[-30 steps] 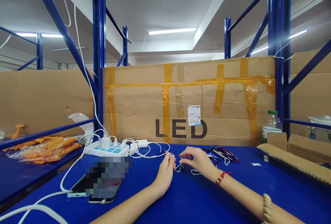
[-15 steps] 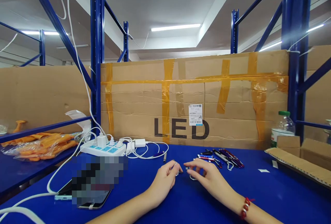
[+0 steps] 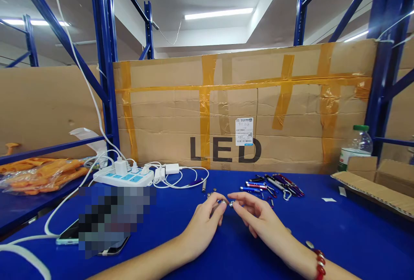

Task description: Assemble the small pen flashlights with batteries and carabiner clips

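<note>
Small silver piece (image 3: 230,204) sat pinched between the thumb and forefinger tips of the left hand (image 3: 203,224) and the right hand (image 3: 260,217), just above the blue bench (image 3: 323,237). The other fingers were loosely curled. Just beyond the right fingers lay a heap of coloured pen-shaped items (image 3: 274,183). Beyond the left fingers lay white cables (image 3: 181,178) and a power strip (image 3: 123,177). A taped cardboard box (image 3: 291,111) stood behind.

Matt corrugated cardboard box (image 3: 246,107) with glossy tape — smooth blue table (image 3: 323,237), shiny metal pens (image 3: 274,184).
</note>
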Demonstrator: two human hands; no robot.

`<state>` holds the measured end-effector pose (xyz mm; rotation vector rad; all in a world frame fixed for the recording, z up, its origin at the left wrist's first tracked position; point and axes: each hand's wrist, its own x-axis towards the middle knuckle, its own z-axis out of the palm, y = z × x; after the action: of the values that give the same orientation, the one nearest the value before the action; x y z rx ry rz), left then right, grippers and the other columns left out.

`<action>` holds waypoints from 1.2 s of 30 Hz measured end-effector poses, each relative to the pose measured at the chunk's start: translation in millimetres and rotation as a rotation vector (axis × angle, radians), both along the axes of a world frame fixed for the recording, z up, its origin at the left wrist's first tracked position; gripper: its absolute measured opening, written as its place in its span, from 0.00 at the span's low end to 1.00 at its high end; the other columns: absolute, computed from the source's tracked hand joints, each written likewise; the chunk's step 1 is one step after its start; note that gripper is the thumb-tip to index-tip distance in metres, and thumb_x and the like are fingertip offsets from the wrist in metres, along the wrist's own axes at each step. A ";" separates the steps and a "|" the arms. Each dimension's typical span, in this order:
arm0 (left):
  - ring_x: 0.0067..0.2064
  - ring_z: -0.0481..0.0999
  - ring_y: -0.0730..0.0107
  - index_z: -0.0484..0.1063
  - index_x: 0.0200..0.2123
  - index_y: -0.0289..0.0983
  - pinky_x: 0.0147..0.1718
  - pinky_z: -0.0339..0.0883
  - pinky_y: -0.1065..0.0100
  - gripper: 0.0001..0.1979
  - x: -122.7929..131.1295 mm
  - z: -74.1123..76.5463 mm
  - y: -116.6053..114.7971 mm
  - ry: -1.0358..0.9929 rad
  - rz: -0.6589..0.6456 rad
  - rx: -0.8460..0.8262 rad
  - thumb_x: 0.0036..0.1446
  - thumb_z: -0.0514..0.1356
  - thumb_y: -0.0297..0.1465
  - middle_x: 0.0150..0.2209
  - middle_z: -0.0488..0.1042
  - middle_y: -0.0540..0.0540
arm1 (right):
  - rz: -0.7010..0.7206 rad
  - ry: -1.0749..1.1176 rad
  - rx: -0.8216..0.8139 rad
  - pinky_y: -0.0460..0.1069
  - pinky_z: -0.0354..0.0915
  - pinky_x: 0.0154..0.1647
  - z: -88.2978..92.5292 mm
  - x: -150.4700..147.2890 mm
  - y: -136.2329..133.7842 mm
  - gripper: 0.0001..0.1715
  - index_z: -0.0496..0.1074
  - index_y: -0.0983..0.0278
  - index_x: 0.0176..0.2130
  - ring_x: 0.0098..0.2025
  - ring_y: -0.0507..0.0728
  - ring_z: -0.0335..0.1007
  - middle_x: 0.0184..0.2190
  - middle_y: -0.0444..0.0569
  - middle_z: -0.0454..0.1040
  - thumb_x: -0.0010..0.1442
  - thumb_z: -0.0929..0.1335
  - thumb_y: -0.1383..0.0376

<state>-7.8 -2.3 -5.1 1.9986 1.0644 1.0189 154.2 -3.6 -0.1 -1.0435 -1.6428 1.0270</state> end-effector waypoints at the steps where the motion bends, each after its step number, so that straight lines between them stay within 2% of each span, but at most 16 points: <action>1: 0.26 0.61 0.74 0.64 0.37 0.36 0.30 0.54 0.72 0.14 0.0 -0.6 -0.5 0.003 -0.007 0.007 0.61 0.45 0.39 0.21 0.60 0.55 | -0.006 0.013 -0.013 0.42 0.48 0.13 0.6 0.0 -0.1 0.33 0.71 0.67 0.42 0.15 0.43 0.50 0.24 0.43 0.66 0.46 0.67 0.45; 11: 0.25 0.62 0.75 0.63 0.36 0.36 0.27 0.54 0.73 0.08 0.3 1.4 -6.1 0.090 -0.064 -0.015 0.59 0.49 0.34 0.22 0.63 0.54 | -0.026 0.019 -0.070 0.41 0.49 0.14 0.4 5.8 3.4 0.24 0.73 0.66 0.37 0.17 0.44 0.52 0.20 0.42 0.67 0.45 0.70 0.51; 16: 0.24 0.62 0.76 0.64 0.37 0.36 0.26 0.54 0.73 0.09 -0.2 1.4 -5.0 0.100 -0.069 -0.025 0.60 0.48 0.34 0.21 0.63 0.54 | -0.007 0.024 -0.129 0.40 0.49 0.13 0.7 5.3 0.3 0.26 0.74 0.66 0.37 0.17 0.43 0.52 0.24 0.44 0.70 0.44 0.71 0.51; 21: 0.26 0.64 0.75 0.63 0.35 0.36 0.29 0.56 0.73 0.09 0.4 1.1 -3.8 0.101 -0.083 -0.019 0.60 0.48 0.34 0.22 0.64 0.54 | 0.008 0.016 -0.136 0.41 0.51 0.15 -0.6 7.0 -1.3 0.24 0.74 0.64 0.40 0.17 0.43 0.52 0.28 0.46 0.73 0.47 0.70 0.52; 26: 0.27 0.65 0.75 0.64 0.32 0.37 0.31 0.57 0.73 0.11 -1.1 1.0 -2.4 0.087 -0.079 0.012 0.61 0.45 0.34 0.22 0.64 0.54 | 0.008 -0.001 -0.138 0.42 0.51 0.15 -0.3 6.9 -0.4 0.26 0.75 0.65 0.40 0.17 0.44 0.51 0.26 0.46 0.72 0.45 0.70 0.50; 32: 0.28 0.65 0.75 0.65 0.31 0.37 0.32 0.58 0.74 0.13 -1.9 2.2 -2.4 0.068 -0.078 0.026 0.62 0.45 0.36 0.23 0.64 0.53 | -0.016 -0.056 -0.069 0.42 0.49 0.15 1.4 8.5 -0.3 0.26 0.76 0.64 0.40 0.17 0.45 0.50 0.20 0.44 0.68 0.47 0.69 0.50; 36: 0.28 0.65 0.75 0.65 0.31 0.37 0.32 0.58 0.74 0.13 -1.1 2.8 -2.5 0.076 -0.072 0.029 0.62 0.45 0.36 0.23 0.64 0.54 | 0.004 -0.098 0.104 0.43 0.54 0.17 0.2 13.3 1.1 0.18 0.77 0.63 0.38 0.20 0.46 0.56 0.27 0.46 0.72 0.52 0.68 0.54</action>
<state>-8.9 -4.8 -2.3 2.0981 1.0142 0.9325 167.6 -2.5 0.1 -1.0361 -1.7587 0.8950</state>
